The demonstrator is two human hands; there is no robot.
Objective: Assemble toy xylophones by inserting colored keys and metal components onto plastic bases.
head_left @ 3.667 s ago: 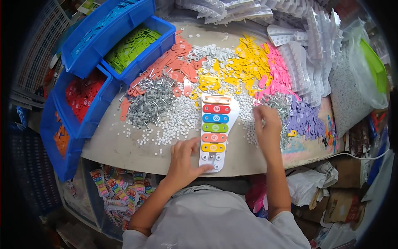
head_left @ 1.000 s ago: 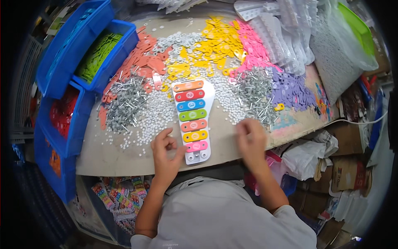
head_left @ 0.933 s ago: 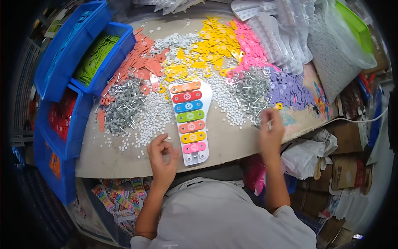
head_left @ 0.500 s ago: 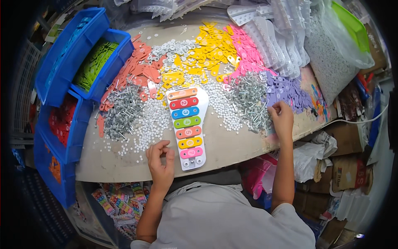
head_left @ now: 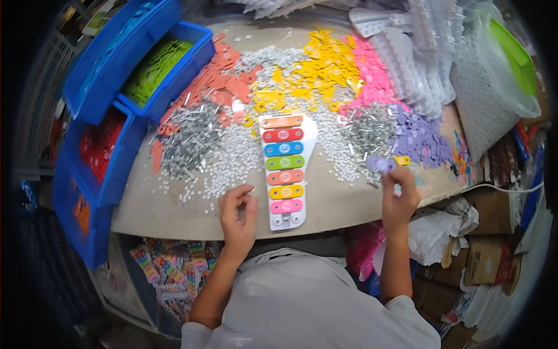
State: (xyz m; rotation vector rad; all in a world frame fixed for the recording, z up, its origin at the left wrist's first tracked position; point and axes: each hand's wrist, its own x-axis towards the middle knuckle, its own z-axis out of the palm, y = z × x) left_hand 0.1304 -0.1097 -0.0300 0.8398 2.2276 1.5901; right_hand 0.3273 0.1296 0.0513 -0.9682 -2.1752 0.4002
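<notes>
A white toy xylophone base (head_left: 311,131) lies upright in the middle of the table, with a column of coloured bars across it: orange, red, blue, green, coral, yellow and a pink bar (head_left: 286,206) nearest me. Below the pink bar, the bare near end shows small round posts. My right hand (head_left: 401,195) pinches a purple bar (head_left: 381,164) just off the table, in front of the purple pile. Left of the base, my left hand (head_left: 238,215) is curled, thumb and forefinger close together; a tiny pale bit shows at the fingertips, too small to name.
Piles cover the table: metal pins (head_left: 195,142), more pins (head_left: 372,131), white washers (head_left: 232,166), yellow bars (head_left: 331,58), pink bars (head_left: 375,67), purple bars (head_left: 421,139). Blue bins (head_left: 116,110) stand left. White bases (head_left: 401,64) and a clear bag (head_left: 488,99) lie far right.
My right hand has come away from the pins and purple pile with a purple bar in its fingers. The whole view has shifted, so the table appears further right.
</notes>
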